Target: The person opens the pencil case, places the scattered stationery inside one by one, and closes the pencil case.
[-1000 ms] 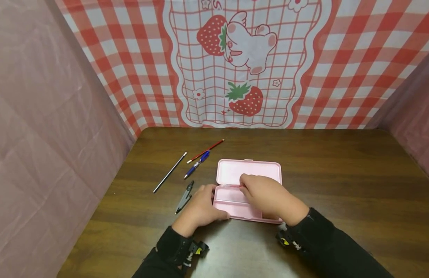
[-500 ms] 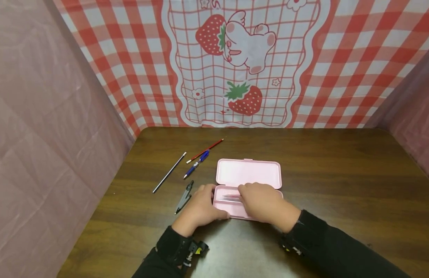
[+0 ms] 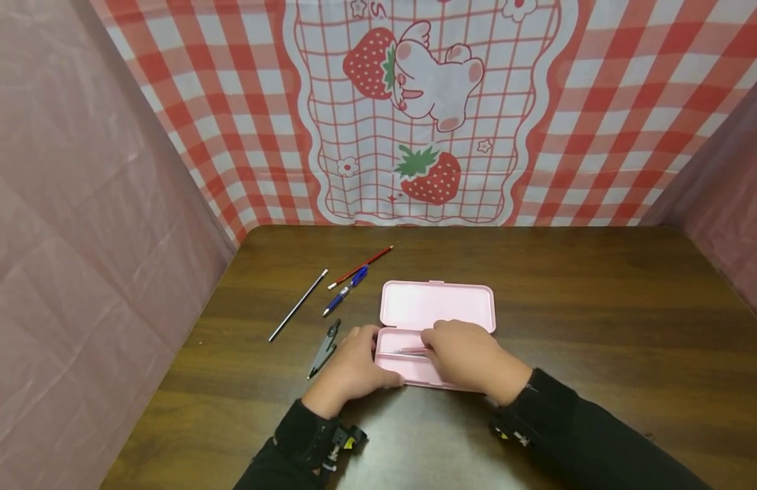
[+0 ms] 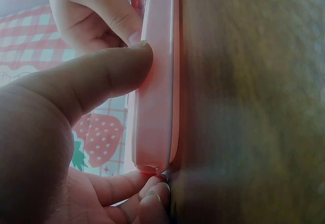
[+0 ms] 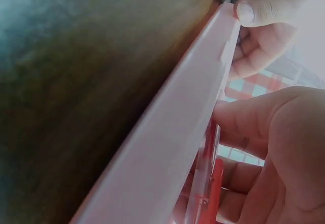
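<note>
A pink pencil case (image 3: pixel 415 369) lies on the table with its lid (image 3: pixel 436 304) folded back. My left hand (image 3: pixel 352 367) grips its left end, thumb (image 4: pixel 114 76) on the front wall and fingers round the end. My right hand (image 3: pixel 470 355) reaches into the case from the right and holds a pen (image 5: pixel 205 183) with a clear barrel and a red clip. In the head view the pen's tip end (image 3: pixel 412 351) points left within the back compartment; the hand hides the rest.
Left of the case lie a grey compass (image 3: pixel 324 350), a blue pen (image 3: pixel 346 290), a red pencil (image 3: pixel 361 267) and a dark striped pencil (image 3: pixel 299 305). A checked cloth (image 3: pixel 244 122) hangs behind the wooden table (image 3: pixel 599 306).
My right hand has come down and slightly toward me, lowering the pen into the back compartment, and its tip end now shows. My left hand has stayed on the case.
</note>
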`<move>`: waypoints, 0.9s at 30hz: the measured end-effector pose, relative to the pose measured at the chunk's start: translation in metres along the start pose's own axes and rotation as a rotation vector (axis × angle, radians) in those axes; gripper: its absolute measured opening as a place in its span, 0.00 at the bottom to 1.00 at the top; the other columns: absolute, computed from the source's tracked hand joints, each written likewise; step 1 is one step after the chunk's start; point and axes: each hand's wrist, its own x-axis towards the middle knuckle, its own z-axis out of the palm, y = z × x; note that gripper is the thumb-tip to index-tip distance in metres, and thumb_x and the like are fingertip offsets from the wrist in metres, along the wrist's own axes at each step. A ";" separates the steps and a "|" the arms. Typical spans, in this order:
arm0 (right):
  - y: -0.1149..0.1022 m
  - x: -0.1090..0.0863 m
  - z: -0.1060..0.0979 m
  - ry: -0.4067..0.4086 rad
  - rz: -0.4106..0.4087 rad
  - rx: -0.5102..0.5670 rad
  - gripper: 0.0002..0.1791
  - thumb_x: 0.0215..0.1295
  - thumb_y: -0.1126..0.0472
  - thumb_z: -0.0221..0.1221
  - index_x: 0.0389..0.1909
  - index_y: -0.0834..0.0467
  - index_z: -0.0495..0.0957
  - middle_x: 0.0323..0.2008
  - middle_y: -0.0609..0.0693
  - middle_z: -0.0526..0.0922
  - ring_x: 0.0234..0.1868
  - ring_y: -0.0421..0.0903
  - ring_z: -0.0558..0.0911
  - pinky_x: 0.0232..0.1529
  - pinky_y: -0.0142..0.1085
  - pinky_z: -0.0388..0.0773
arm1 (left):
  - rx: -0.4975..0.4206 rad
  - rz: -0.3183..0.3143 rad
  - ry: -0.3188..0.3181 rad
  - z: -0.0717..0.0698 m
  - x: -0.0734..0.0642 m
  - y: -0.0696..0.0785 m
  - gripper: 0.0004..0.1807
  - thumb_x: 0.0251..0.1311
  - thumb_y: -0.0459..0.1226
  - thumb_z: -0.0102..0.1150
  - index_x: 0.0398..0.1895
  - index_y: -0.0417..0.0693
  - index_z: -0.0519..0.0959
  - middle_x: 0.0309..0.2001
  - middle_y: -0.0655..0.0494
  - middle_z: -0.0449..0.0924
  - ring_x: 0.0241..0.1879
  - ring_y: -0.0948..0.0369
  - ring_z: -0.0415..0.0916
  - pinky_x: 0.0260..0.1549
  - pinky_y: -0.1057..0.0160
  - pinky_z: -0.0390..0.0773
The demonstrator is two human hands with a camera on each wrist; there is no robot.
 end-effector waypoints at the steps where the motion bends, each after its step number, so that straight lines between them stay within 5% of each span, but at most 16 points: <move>1: 0.000 0.001 0.000 0.001 -0.001 0.003 0.07 0.70 0.57 0.64 0.31 0.52 0.80 0.24 0.45 0.74 0.28 0.46 0.76 0.32 0.45 0.74 | 0.000 -0.001 -0.001 0.000 0.000 0.000 0.49 0.39 0.49 0.84 0.65 0.41 0.72 0.49 0.51 0.72 0.46 0.55 0.70 0.47 0.50 0.75; 17: 0.000 0.002 0.000 -0.006 -0.002 0.048 0.08 0.69 0.59 0.63 0.29 0.51 0.80 0.24 0.44 0.73 0.26 0.44 0.73 0.31 0.44 0.73 | 0.000 -0.004 -0.012 0.000 -0.001 0.001 0.49 0.40 0.50 0.84 0.65 0.40 0.71 0.50 0.50 0.72 0.46 0.55 0.71 0.48 0.49 0.75; 27: 0.003 -0.007 -0.006 -0.013 0.036 0.120 0.10 0.66 0.54 0.67 0.39 0.56 0.83 0.29 0.45 0.79 0.30 0.44 0.76 0.38 0.45 0.76 | 0.004 -0.021 -0.022 -0.001 -0.001 0.002 0.50 0.41 0.50 0.84 0.67 0.40 0.70 0.51 0.50 0.72 0.46 0.55 0.70 0.49 0.48 0.75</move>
